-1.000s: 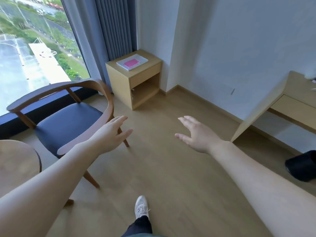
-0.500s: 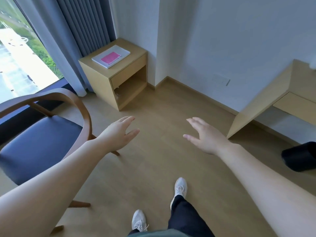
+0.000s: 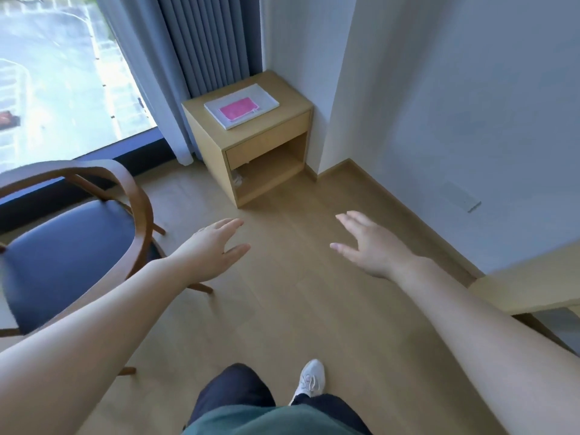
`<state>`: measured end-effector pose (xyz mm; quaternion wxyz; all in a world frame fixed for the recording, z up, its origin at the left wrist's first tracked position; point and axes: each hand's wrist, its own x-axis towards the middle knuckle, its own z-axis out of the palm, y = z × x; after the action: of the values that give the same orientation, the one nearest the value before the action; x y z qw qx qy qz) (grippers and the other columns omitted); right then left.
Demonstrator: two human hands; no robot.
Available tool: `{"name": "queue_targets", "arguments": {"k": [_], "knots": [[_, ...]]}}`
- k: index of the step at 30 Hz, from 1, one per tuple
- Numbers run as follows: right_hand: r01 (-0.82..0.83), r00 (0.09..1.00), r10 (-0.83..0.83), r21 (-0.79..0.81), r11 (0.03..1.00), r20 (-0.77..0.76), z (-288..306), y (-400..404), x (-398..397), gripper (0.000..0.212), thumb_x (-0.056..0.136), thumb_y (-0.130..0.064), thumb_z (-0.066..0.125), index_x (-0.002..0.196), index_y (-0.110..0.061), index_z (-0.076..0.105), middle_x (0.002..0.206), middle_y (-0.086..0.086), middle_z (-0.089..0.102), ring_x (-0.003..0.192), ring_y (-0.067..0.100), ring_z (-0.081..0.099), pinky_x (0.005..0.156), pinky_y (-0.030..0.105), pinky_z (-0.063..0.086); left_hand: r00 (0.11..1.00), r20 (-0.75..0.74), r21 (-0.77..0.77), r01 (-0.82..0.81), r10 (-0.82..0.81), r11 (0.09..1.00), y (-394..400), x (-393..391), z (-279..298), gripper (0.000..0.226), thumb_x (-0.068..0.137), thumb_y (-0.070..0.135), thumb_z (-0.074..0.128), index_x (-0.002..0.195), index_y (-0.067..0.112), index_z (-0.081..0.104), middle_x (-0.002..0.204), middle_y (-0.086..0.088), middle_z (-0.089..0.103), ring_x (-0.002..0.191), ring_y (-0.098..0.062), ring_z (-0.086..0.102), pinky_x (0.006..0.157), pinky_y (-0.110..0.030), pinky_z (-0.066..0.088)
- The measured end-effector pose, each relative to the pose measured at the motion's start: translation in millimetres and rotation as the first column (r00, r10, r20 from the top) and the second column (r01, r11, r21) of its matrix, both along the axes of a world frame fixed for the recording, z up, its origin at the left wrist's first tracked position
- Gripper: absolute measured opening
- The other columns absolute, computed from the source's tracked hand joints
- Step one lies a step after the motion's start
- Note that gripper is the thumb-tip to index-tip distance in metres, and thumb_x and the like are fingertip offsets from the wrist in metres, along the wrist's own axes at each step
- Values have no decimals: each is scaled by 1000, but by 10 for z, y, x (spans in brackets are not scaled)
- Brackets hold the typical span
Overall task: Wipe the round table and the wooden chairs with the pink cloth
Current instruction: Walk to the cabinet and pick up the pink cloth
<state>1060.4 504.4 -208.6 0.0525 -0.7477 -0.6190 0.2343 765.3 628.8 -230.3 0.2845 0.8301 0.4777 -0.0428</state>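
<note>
The pink cloth (image 3: pixel 237 108) lies folded flat in the upper middle of the frame, on a pale flat tray or book (image 3: pixel 241 110) that sits on top of the small wooden nightstand (image 3: pixel 266 142) beside the grey curtain (image 3: pixel 207 42). Both hands hang in mid-frame over the bare wooden floor (image 3: pixel 282 309), well apart from the cloth. The left hand (image 3: pixel 213 249) has its fingers straight and spread and holds nothing; the right hand (image 3: pixel 370 246) is likewise spread wide and empty.

The cloth looks thin, soft and very light, so it should lift with almost no effort and will droop and unfold once raised. Being limp, it offers no stiff edge; a pinch at the near edge or a corner, or a loose gathering of the middle under the fingers, seems the surest hold. The pale piece beneath it may slide if the cloth is dragged rather than lifted.

One wooden chair (image 3: pixel 78 240) with a dark seat stands at the left of the frame, just beside the left forearm. The round table is not in view.
</note>
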Motion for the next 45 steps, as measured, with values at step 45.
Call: {"name": "queue_targets", "arguments": {"k": [45], "knots": [[-558,823,566,-110,822,53,-471,6430,2482,68,94,-52,46,150,-22,22,158,3,19,140,24,29,108,36,32,896,-28,40,-442,443,896,4720,2309,-508,59,92,56,45,143,28,33,145,7,41,128,-23,44,102,-36,39]]}}
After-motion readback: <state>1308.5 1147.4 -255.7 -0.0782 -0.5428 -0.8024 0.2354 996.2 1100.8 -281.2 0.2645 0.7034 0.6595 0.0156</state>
